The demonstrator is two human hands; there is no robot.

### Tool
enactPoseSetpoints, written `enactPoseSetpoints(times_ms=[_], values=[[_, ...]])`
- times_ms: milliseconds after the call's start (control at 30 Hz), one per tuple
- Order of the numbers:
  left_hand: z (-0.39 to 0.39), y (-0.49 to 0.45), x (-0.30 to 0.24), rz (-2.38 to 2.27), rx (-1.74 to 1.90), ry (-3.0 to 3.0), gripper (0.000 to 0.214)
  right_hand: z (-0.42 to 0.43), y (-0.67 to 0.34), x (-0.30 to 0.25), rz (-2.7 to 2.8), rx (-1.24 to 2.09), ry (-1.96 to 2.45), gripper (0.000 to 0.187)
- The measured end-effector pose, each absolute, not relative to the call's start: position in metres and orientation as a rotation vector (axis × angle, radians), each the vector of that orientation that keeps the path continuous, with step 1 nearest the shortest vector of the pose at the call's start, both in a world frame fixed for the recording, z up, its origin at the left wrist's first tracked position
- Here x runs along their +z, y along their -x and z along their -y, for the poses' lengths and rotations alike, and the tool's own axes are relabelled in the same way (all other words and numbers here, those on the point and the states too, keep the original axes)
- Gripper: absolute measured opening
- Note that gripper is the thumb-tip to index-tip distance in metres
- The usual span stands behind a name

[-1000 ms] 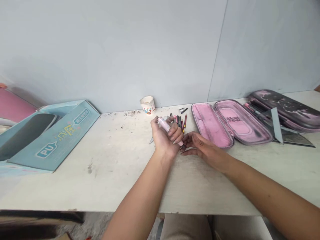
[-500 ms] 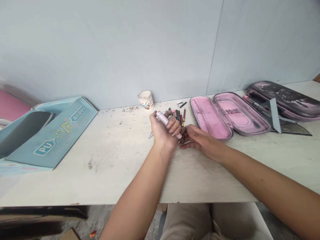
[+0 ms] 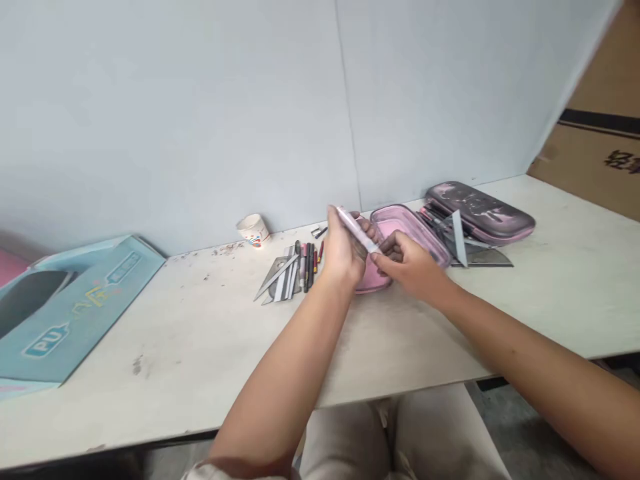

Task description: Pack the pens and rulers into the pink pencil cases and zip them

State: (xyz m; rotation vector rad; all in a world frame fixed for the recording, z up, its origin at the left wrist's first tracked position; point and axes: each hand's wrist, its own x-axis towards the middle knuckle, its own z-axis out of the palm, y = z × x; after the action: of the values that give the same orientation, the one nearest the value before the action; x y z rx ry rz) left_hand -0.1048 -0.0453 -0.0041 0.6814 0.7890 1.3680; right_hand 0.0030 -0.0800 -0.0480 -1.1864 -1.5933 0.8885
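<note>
A pale pink pen-shaped tube slants across the palm of my left hand, its fingers loosely curled around it. My right hand pinches the tube's lower end between thumb and fingers. Both hands are just above the open pink pencil case and hide part of it. Left of my wrist lie several pens and pencils in a row. Beside them, flat rulers and set squares overlap in a pile. A small sharpener sits behind the pencils.
A paper cup stands by the wall, with crumbs scattered left of it. A dark, closed-looking case lies at the right behind a set square. A blue box occupies the left end, and a cardboard box the far right.
The view has turned to the right. Both hands are now over the pink case with the tube, and my left fingers have loosened. My right hand now pinches the tube's end.
</note>
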Motion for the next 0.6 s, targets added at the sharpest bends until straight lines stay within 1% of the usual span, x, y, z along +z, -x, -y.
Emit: enactPoseSetpoints(times_ms=[67, 133, 167, 233, 333, 433, 600], values=[[0.036, 0.077, -0.014, -0.916, 1.327, -0.926, 0.038, 0.076, -0.031, -0.053, 1.617, 0.55, 1.355, 0.017], [0.028, 0.053, -0.027, -1.104, 1.237, -1.252, 0.026, 0.07, -0.052, -0.061, 1.633, 0.267, 1.512, 0.017], [0.024, 0.044, -0.034, -1.214, 1.167, -1.406, 0.023, 0.066, -0.06, -0.065, 1.651, 0.163, 1.577, 0.018], [0.018, 0.03, -0.046, -1.42, 1.003, -1.662, 0.024, 0.059, -0.07, -0.073, 1.705, 0.007, 1.675, 0.018], [0.013, 0.02, -0.057, -1.637, 0.771, -1.998, 0.032, 0.053, -0.076, -0.078, 1.798, -0.14, 1.744, 0.018], [0.013, 0.017, -0.06, -1.762, 0.591, -2.294, 0.033, 0.053, -0.078, -0.08, 1.857, -0.219, 1.775, 0.019], [0.022, 0.018, -0.06, -1.838, 0.43, -2.41, 0.035, 0.056, -0.08, -0.085, 1.913, -0.23, 1.781, 0.021]])
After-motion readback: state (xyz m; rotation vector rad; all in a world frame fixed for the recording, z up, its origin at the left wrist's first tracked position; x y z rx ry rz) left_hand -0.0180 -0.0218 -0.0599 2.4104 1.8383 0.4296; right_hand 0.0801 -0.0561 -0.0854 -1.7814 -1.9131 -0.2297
